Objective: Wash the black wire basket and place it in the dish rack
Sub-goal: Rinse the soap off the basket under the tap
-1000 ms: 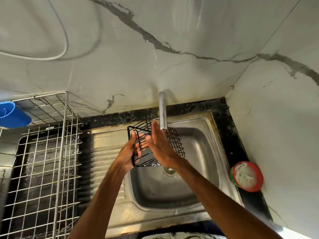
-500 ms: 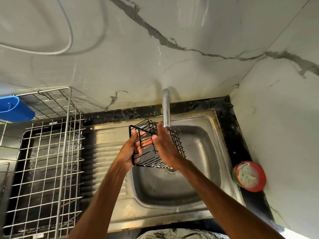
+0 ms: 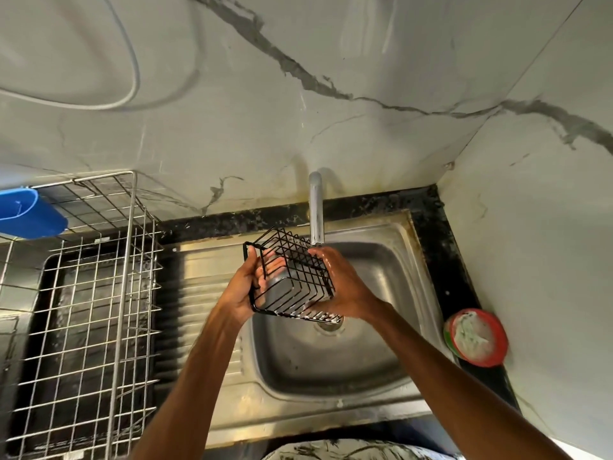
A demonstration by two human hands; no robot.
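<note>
The black wire basket (image 3: 292, 273) is held tilted over the steel sink (image 3: 381, 283), just below the tap spout (image 3: 316, 210). My left hand (image 3: 243, 290) grips the basket's left rim, with fingers reaching inside through the wires. My right hand (image 3: 345, 287), wet, presses against the basket's right side and lower edge. The wire dish rack (image 3: 83, 310) stands on the counter to the left of the sink's ribbed drainboard (image 3: 205, 283).
A blue plastic holder (image 3: 30, 214) hangs on the rack's far left corner. A red-rimmed round tub of paste (image 3: 477, 336) sits on the dark counter at the right, by the marble wall. A white hose (image 3: 132, 61) loops across the back wall.
The basket has been turned in my hands, its open side now facing more toward me. My right hand slid from its front to its right side and lower edge.
</note>
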